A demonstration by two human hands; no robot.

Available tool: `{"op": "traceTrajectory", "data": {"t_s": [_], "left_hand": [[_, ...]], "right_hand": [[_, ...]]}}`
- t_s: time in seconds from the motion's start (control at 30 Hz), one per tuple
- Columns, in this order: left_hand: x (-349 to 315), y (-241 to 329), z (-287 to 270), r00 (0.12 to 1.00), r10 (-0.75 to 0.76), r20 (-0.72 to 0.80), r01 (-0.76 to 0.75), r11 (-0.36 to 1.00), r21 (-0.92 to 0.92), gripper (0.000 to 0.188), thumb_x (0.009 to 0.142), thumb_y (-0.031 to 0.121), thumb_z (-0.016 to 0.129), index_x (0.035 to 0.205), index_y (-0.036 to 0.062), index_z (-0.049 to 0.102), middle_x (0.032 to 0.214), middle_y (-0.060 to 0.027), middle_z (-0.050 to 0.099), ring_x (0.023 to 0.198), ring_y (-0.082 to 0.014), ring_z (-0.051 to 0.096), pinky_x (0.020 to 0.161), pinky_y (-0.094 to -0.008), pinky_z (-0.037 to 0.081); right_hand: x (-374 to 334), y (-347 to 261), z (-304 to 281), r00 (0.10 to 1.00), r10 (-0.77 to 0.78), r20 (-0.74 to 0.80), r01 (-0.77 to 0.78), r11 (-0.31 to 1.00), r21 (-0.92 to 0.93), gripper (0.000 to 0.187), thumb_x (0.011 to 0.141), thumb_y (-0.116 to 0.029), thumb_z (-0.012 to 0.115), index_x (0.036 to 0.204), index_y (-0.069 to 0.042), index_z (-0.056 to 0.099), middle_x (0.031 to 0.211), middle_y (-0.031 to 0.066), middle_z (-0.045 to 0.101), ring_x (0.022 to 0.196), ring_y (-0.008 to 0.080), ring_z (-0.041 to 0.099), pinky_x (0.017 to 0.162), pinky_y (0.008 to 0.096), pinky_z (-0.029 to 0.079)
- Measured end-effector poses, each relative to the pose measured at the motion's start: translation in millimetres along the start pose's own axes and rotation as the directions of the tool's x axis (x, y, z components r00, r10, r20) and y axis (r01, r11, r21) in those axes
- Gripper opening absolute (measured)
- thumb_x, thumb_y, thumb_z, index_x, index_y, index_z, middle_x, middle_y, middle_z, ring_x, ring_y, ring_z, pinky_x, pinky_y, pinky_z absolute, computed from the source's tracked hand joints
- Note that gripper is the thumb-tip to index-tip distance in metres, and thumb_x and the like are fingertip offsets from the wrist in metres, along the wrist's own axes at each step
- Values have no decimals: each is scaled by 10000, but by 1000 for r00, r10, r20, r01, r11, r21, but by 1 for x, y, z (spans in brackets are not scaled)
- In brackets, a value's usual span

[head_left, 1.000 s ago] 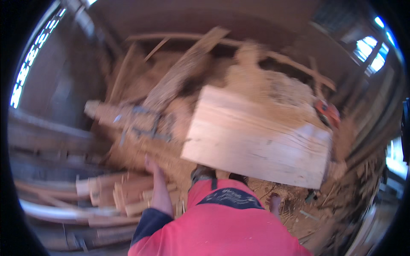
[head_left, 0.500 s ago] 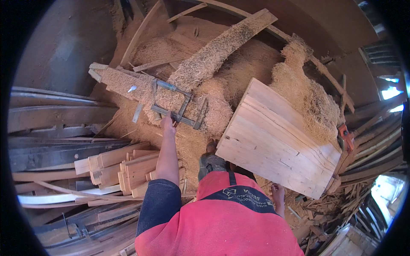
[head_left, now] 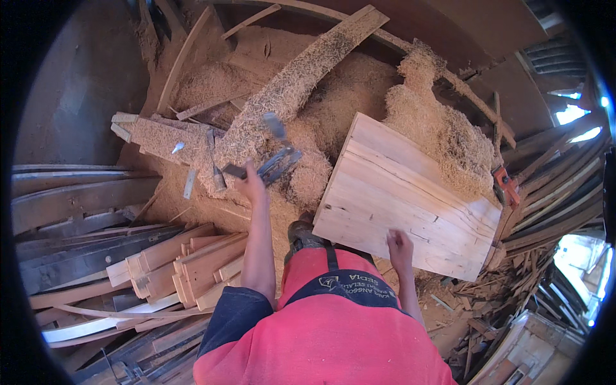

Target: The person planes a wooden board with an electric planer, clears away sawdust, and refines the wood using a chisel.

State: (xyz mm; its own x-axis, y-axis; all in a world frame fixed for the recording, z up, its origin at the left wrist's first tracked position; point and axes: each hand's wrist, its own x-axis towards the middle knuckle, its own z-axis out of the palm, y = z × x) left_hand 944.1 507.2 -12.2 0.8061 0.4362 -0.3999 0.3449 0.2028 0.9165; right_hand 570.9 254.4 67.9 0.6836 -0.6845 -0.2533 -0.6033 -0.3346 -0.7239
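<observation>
My left hand (head_left: 251,186) is closed on a metal clamp (head_left: 277,165), a dark frame with a long bar. It is held above the shavings-covered planks, and its far jaw is smeared by motion. Left of it, a narrow dark tool (head_left: 215,160) lies on the shavings. Over the near edge of a broad pale wooden panel (head_left: 410,199) is my right hand (head_left: 400,245), its fingers curled in with nothing visible in them. Whether that hand touches the panel, I cannot tell.
Heaps of wood shavings (head_left: 443,141) cover the far side. Short boards (head_left: 205,266) are stacked at the left, beside long curved planks (head_left: 83,199). An orange tool (head_left: 507,186) stands at the panel's right end. Wood scraps (head_left: 500,295) litter the lower right.
My left hand has raised the clamp off the shavings and turned it. My right hand has moved up and left, from beside the panel to over its near edge. The view has shifted slightly.
</observation>
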Motion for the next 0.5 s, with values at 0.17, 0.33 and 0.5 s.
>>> {"op": "traceTrajectory", "data": {"t_s": [0.17, 0.33, 0.5], "left_hand": [[-34, 32, 31, 878, 341, 336, -390, 916, 90, 257, 882, 219, 760, 844, -14, 659, 825, -69, 646, 716, -155, 562, 658, -327, 466], [-46, 29, 69, 651, 498, 573, -617, 787, 17, 140, 796, 122, 777, 842, 3, 719, 780, -116, 635, 748, -263, 612, 741, -362, 491], [-43, 35, 90, 668, 333, 666, -594, 778, 207, 177, 820, 157, 766, 878, -5, 726, 851, -159, 701, 810, -271, 662, 758, -357, 504]], "right_hand": [[106, -166, 39, 942, -336, -22, 334, 923, 192, 556, 875, -193, 766, 1339, -4, 528, 1045, 129, 691, 860, 189, 656, 798, 311, 532], [164, -223, 53, 925, -378, 43, 363, 910, 201, 491, 890, -198, 761, 1303, -29, 559, 989, 90, 698, 793, 120, 622, 684, 264, 514], [172, -231, 46, 899, -434, 64, 433, 901, 25, 321, 871, -231, 760, 1090, -34, 633, 776, 102, 678, 680, 186, 629, 659, 335, 515]]}}
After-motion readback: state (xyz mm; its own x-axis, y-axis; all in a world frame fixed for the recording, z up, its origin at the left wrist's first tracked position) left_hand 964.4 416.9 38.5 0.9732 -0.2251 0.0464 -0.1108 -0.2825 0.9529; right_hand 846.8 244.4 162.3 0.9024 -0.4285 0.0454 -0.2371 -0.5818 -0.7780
